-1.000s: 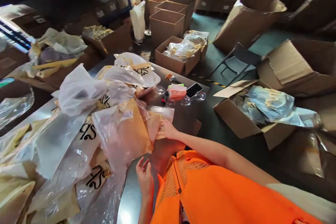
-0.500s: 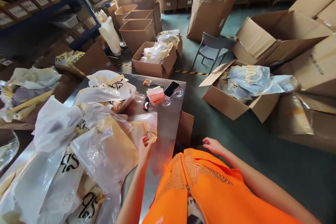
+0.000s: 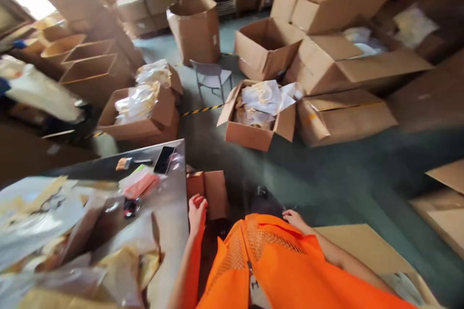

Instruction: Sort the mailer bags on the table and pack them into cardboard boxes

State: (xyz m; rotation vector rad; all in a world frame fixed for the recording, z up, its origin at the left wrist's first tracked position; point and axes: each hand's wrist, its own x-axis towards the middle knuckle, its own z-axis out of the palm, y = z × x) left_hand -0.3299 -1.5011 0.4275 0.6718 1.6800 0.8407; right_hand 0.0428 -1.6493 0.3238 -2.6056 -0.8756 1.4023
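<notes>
The left hand (image 3: pixel 196 210) rested at the right-hand edge of the steel table (image 3: pixel 170 222), fingers bent over the rim and touching it; it held nothing apart from that edge. The right hand (image 3: pixel 294 218) hung low in front of the orange mesh vest (image 3: pixel 275 270), clear of the table, fingers loosely open and empty.

Just beyond the left hand, against the table's side, stood a small open cardboard box (image 3: pixel 210 193) — near the fingertips, though contact could not be made out. On the table, left of that hand, lay a heap of clear plastic bags with tan contents (image 3: pixel 72 251), blurred. Toward the far corner of the table sat a dark phone (image 3: pixel 164 159), and beside it a flat pink and green packet (image 3: pixel 139 182) with a small dark item (image 3: pixel 129 206) just in front.

On the green floor beyond, an open carton (image 3: pixel 253 123) held pale bagged goods; a second open carton (image 3: pixel 145 111) to its left was likewise filled. A grey chair (image 3: pixel 212 76) stood between them, farther back. A tall open-topped carton (image 3: pixel 195 26) stood behind the chair. Yellow-black floor tape (image 3: pixel 203 109) ran between the two filled cartons. A flattened sheet of cardboard (image 3: pixel 362 246) lay on the floor to the person's right — close by the right forearm.
</notes>
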